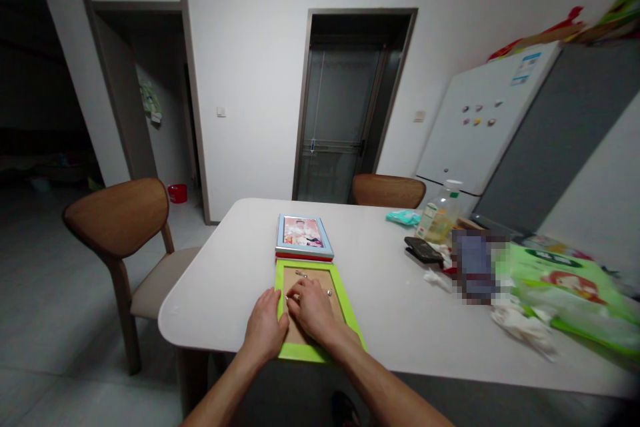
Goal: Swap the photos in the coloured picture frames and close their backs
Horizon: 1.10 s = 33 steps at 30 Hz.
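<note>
A lime-green picture frame (347,310) lies face down at the table's near edge, its brown backing board (299,335) facing up. Small metal clips show at the board's top (301,274) and right side (329,292). My left hand (265,327) grips the frame's left edge, thumb toward the board. Over the board, my right hand (311,307) is closed, its fingertips pinched at a small metal clip on the left side, mostly hidden by the fingers. Just beyond lies a light-blue picture frame (304,233) with a pink picture facing up, on top of something red.
On the white table's (220,293) right side are a bottle (440,217), a black wallet-like item (423,250), a teal packet (403,217), crumpled tissues (523,327) and a green tissue pack (565,280). Wooden chairs stand left (120,220) and behind (389,191).
</note>
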Each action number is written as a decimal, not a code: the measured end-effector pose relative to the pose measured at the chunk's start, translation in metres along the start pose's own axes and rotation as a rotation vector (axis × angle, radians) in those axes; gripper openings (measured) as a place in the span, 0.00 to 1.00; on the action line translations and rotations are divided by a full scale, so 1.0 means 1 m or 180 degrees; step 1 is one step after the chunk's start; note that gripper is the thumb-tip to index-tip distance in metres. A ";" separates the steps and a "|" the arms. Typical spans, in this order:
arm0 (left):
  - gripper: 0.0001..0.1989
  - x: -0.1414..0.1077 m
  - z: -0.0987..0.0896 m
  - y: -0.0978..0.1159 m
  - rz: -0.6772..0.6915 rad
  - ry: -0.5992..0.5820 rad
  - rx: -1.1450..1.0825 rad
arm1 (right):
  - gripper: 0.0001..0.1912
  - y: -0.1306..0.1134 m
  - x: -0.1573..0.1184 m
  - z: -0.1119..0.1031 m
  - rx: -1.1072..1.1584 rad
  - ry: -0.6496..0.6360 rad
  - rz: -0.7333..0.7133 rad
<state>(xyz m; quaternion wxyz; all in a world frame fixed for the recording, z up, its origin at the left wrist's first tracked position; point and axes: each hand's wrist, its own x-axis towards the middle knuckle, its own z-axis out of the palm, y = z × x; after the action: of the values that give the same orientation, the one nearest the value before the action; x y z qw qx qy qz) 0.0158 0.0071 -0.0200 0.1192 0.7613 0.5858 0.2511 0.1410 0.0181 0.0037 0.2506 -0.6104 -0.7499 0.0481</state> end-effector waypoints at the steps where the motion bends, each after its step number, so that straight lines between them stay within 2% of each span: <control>1: 0.23 0.000 0.000 0.000 0.0004 0.0008 0.0003 | 0.09 0.000 0.001 0.001 0.0012 0.0038 0.0013; 4: 0.24 0.000 -0.001 0.000 0.0002 0.0023 -0.0004 | 0.10 0.006 0.001 -0.003 0.0268 -0.0040 -0.0102; 8: 0.24 -0.001 -0.001 0.000 -0.0034 0.0017 -0.0026 | 0.13 0.021 -0.011 -0.026 0.0735 -0.0311 -0.0375; 13: 0.24 -0.001 -0.001 0.000 -0.0099 -0.0008 -0.0061 | 0.15 0.035 -0.034 -0.055 0.0907 -0.1186 -0.0550; 15: 0.25 -0.001 -0.001 0.001 -0.0115 -0.0028 -0.0065 | 0.14 0.037 -0.039 -0.057 0.0883 -0.1292 -0.0557; 18: 0.24 -0.001 -0.002 0.001 -0.0131 -0.0045 -0.0075 | 0.11 0.038 -0.040 -0.050 0.0875 -0.1186 -0.0566; 23: 0.24 -0.001 -0.003 0.003 -0.0149 -0.0036 -0.0092 | 0.07 0.039 -0.040 -0.036 0.0847 -0.0725 -0.0473; 28: 0.25 -0.001 -0.003 0.002 -0.0151 -0.0024 -0.0155 | 0.18 0.037 -0.039 -0.033 0.0623 -0.0315 -0.0139; 33: 0.24 -0.001 -0.003 0.002 -0.0200 -0.0016 -0.0252 | 0.20 0.032 -0.033 -0.029 0.0292 -0.0231 -0.0080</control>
<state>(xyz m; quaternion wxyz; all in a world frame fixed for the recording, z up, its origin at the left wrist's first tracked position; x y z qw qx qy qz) 0.0156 0.0049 -0.0166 0.1585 0.7379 0.5987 0.2682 0.1864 -0.0115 0.0069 0.2515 -0.5867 -0.7630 0.1014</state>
